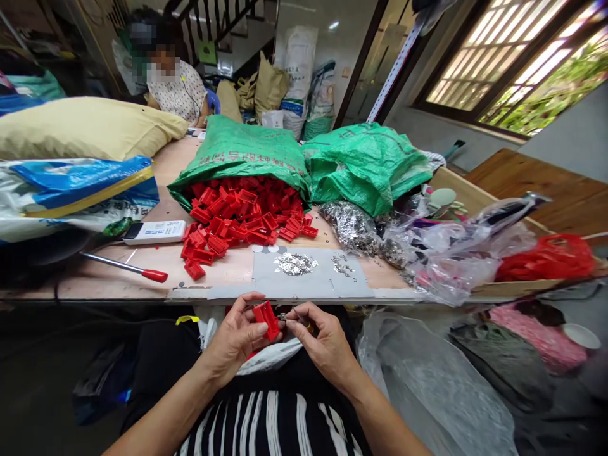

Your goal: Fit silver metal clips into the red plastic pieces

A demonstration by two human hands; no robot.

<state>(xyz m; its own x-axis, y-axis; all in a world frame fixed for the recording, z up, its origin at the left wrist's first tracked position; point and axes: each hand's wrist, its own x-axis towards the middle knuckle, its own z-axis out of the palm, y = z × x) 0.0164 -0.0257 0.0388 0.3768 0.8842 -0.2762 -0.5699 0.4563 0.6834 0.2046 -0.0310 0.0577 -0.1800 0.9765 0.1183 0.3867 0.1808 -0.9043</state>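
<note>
Between the fingers and thumb of my left hand (240, 339) is a red plastic casing (266, 320), held tilted just in front of the table edge. My right hand (319, 335) pinches a small metal piece (282, 316) close against the casing's right side; whether it touches the casing I cannot tell. Beyond my hands, a grey sheet (242, 282) on the table carries a heap of small silvery metal pieces (295, 264) and a smaller cluster of metal parts (342, 266). Behind and to the left, many red casings (237, 218) spill out of a green woven sack (251, 149).
A second green sack (365, 164) and clear bags of metal parts (350, 225) lie to the right. At left are a red-handled lever (154, 275), a white device (156, 232) and large sacks (85, 126). Another person (175, 95) sits across the table.
</note>
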